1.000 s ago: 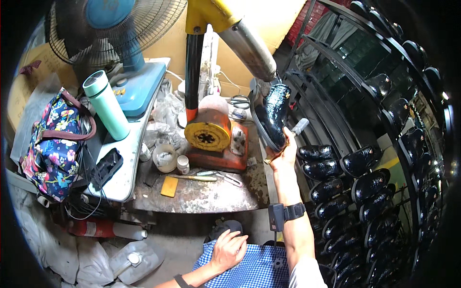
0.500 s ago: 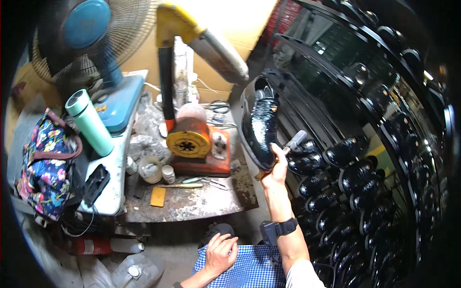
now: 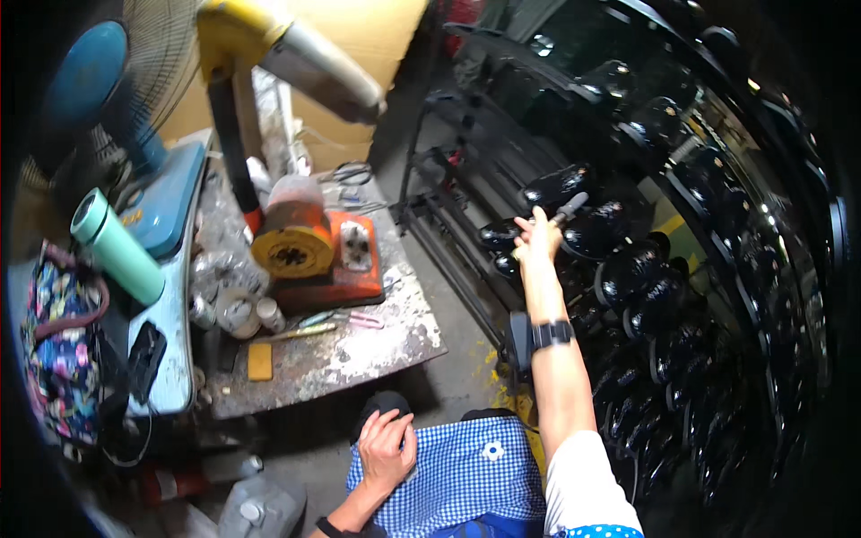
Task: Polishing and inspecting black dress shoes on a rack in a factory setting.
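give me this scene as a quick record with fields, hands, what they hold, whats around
right hand: stretched out to the shoe rack, fingers on a black shoe, gripping a small grey tool
left hand: resting on the blue checked apron over the lap, holding nothing
workbench: orange machine, yellow block
far left: green bottle, floral bag, blue fan

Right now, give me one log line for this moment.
right hand: at the rack, on a black shoe | left hand: resting on checkered apron | workbench: orange machine
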Available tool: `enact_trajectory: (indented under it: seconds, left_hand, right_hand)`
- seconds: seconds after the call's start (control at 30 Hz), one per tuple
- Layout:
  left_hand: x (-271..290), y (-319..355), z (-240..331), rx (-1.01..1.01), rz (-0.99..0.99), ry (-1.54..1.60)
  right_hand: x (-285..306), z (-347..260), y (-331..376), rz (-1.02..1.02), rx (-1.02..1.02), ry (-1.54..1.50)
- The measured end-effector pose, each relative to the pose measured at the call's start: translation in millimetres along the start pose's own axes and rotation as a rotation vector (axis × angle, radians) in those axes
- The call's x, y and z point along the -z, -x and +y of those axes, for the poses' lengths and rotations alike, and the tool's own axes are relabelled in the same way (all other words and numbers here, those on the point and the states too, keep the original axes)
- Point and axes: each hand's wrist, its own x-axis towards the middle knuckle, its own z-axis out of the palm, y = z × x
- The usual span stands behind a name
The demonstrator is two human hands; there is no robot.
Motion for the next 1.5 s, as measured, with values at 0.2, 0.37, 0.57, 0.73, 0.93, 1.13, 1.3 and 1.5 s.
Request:
enact_trajectory:
  seconds: [0.2, 0.37, 0.57, 0.73, 0.93, 1.13, 1.3, 1.5]
  left_hand:
    - [-3.9, 9.3, -2.0, 0.014, -0.018, 0.054]
    - [5.5, 16.1, -1.2, 0.113, 0.112, 0.337]
    - [101.4, 10.5, -18.4, 0.290, 0.554, 0.348]
    - [261.8, -4.4, -31.0, 0.025, 0.900, -0.056]
    - [425.5, -62.3, -18.5, -0.073, 0.929, -0.563]
    - [485.2, -102.8, -3.9, -0.120, 0.888, -0.237]
    - [556.5, -73.3, -28.3, -0.425, 1.653, -0.173]
    - [578.8, -48.3, -129.7, 0.506, 0.757, 0.638]
  right_hand:
    - [106.8, 74.7, 120.4, -0.388, 0.117, 0.368]
    - [197.7, 98.9, 177.7, -0.404, 0.279, 0.640]
    - [271.2, 97.5, 200.8, -0.343, 0.539, 1.050]
    - [290.8, 112.6, 201.8, -0.274, 0.515, 1.159]
    - [280.8, 108.3, 209.6, -0.364, 0.590, 1.166]
    - [269.8, 82.6, 234.2, -0.367, 0.523, 1.156]
    - [274.1, 79.1, 234.6, -0.340, 0.523, 1.218]
    - [275.7, 79.3, 231.2, -0.403, 0.556, 1.245]
